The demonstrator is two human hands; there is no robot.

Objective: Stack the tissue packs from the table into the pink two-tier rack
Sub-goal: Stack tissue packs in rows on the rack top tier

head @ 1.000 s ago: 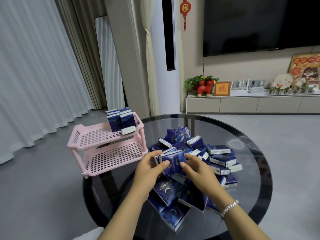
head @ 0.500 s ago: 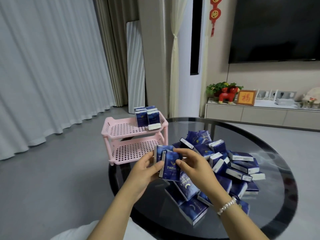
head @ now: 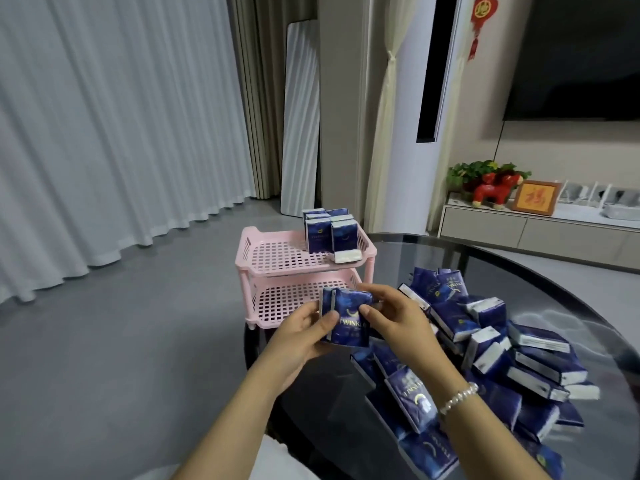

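Note:
Both hands hold a small bundle of dark blue tissue packs (head: 347, 318) upright in front of the pink two-tier rack (head: 273, 268). My left hand (head: 301, 336) grips the bundle's left side and my right hand (head: 394, 317) its right side. The bundle hovers just before the rack's lower shelf (head: 287, 303), which shows nothing on it. Several packs (head: 329, 230) stand upright at the back right of the top shelf, with one lying flat in front of them. A loose pile of blue packs (head: 485, 344) covers the table to the right.
The rack stands at the left edge of a round dark glass table (head: 571, 292). Grey floor and white curtains (head: 104, 133) lie to the left. A low TV cabinet (head: 533, 230) with ornaments runs along the far right wall.
The view has swung left and the rack now sits nearer the centre. Both hands have lifted the bundle off the pile and carried it toward the rack's lower shelf.

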